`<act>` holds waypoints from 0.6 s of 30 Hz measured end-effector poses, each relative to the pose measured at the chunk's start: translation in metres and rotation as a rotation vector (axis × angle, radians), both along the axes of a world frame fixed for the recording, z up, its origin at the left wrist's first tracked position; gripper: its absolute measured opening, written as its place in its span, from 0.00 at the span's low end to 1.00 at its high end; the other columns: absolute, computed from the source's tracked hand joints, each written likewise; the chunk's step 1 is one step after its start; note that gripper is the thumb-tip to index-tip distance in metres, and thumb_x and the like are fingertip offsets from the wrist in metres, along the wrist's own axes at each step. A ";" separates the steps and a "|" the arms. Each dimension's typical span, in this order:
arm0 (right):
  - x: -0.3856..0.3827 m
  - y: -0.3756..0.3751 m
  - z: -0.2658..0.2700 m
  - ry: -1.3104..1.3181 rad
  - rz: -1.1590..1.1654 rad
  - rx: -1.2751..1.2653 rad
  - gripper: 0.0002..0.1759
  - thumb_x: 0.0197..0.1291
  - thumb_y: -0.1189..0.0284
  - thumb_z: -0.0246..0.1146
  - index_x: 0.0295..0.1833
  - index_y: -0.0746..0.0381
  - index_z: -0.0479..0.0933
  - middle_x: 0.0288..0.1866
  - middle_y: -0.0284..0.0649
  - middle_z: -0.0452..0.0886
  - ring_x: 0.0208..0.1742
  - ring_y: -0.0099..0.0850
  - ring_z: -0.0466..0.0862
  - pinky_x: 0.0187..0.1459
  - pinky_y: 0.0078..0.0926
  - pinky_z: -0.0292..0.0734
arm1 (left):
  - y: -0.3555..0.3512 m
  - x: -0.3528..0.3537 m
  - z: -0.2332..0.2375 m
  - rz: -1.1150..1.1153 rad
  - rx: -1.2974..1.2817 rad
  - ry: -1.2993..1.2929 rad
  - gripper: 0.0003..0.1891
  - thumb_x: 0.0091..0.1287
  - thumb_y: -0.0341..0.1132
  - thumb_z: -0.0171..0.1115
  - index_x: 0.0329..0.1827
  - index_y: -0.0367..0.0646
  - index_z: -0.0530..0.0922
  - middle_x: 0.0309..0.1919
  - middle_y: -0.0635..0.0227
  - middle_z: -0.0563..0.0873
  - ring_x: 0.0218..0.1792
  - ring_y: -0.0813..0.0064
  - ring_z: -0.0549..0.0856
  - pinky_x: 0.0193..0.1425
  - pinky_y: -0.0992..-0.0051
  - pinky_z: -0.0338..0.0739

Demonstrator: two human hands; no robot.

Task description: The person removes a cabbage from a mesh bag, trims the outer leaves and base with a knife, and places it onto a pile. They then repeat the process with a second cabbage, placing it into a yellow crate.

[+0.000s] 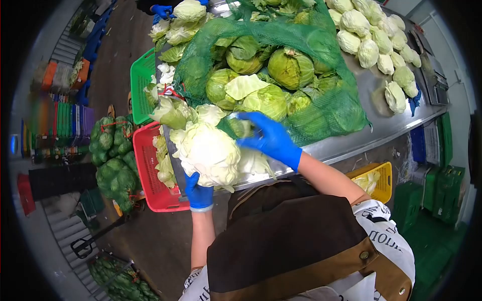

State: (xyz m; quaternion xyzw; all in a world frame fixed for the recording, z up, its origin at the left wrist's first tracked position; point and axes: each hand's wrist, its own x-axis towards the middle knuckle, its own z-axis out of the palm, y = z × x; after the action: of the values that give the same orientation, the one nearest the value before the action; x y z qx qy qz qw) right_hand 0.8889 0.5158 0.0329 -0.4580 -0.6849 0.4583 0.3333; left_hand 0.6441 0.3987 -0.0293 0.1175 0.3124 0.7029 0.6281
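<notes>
A pale, peeled cabbage [208,153] rests in my left hand [199,192], which wears a blue glove and grips it from below at its lower left. My right hand [266,138], also gloved in blue, is beside the cabbage's right side with its fingers spread and slightly blurred. Just beyond my hands, an open green mesh bag [326,123] lies on the metal table [364,138] with several green cabbages [290,68] inside. Loose outer leaves [173,111] lie at the table's left edge, behind the held cabbage.
A red crate [145,160] and a green crate [142,80] stand left of the table. Peeled cabbages [368,53] are piled at the back right. A yellow crate [384,183] stands below the table on the right. A co-worker's blue-gloved hand [163,11] is at the top left.
</notes>
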 end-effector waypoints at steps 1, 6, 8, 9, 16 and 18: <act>-0.008 -0.005 0.009 0.079 0.119 0.097 0.34 0.52 0.61 0.73 0.64 0.54 0.72 0.58 0.39 0.78 0.46 0.37 0.82 0.46 0.29 0.78 | 0.005 0.003 0.003 -0.010 -0.013 0.006 0.39 0.59 0.28 0.55 0.77 0.44 0.53 0.74 0.58 0.60 0.74 0.55 0.59 0.77 0.53 0.52; -0.015 -0.013 0.009 0.207 0.054 0.195 0.25 0.51 0.72 0.72 0.56 0.56 0.76 0.52 0.36 0.80 0.45 0.31 0.81 0.48 0.26 0.76 | 0.014 0.010 0.007 -0.029 -0.075 -0.134 0.31 0.67 0.40 0.52 0.75 0.49 0.60 0.72 0.62 0.66 0.72 0.57 0.63 0.75 0.52 0.57; -0.003 -0.013 -0.010 0.317 0.048 0.072 0.20 0.50 0.75 0.71 0.50 0.57 0.78 0.47 0.37 0.81 0.43 0.32 0.81 0.47 0.26 0.76 | 0.017 0.013 0.003 0.039 -0.116 -0.175 0.30 0.69 0.44 0.51 0.74 0.49 0.61 0.71 0.62 0.67 0.72 0.57 0.65 0.74 0.54 0.59; 0.005 -0.014 -0.014 0.372 0.043 0.009 0.17 0.49 0.77 0.70 0.47 0.58 0.79 0.44 0.37 0.81 0.42 0.33 0.81 0.46 0.27 0.76 | 0.020 0.018 0.006 0.070 -0.138 -0.196 0.30 0.69 0.46 0.50 0.74 0.49 0.62 0.71 0.62 0.67 0.71 0.57 0.66 0.74 0.54 0.61; 0.034 0.002 -0.021 0.032 -0.050 0.118 0.25 0.53 0.67 0.72 0.56 0.61 0.77 0.49 0.35 0.83 0.40 0.24 0.81 0.41 0.28 0.78 | 0.031 0.053 0.035 -0.183 0.121 1.031 0.27 0.74 0.39 0.45 0.75 0.44 0.57 0.73 0.59 0.63 0.73 0.58 0.63 0.76 0.58 0.55; 0.022 -0.011 0.007 0.327 0.018 -0.034 0.34 0.51 0.63 0.75 0.63 0.62 0.73 0.55 0.37 0.81 0.41 0.24 0.81 0.42 0.27 0.78 | 0.031 0.045 0.028 -0.195 0.289 0.429 0.27 0.75 0.38 0.42 0.75 0.41 0.56 0.73 0.58 0.63 0.71 0.57 0.65 0.76 0.59 0.56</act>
State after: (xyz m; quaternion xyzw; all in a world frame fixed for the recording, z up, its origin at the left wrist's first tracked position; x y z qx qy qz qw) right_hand 0.9106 0.5046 0.0403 -0.3766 -0.6177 0.5413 0.4286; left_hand 0.6896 0.4294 -0.0009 0.3815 0.3221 0.6354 0.5890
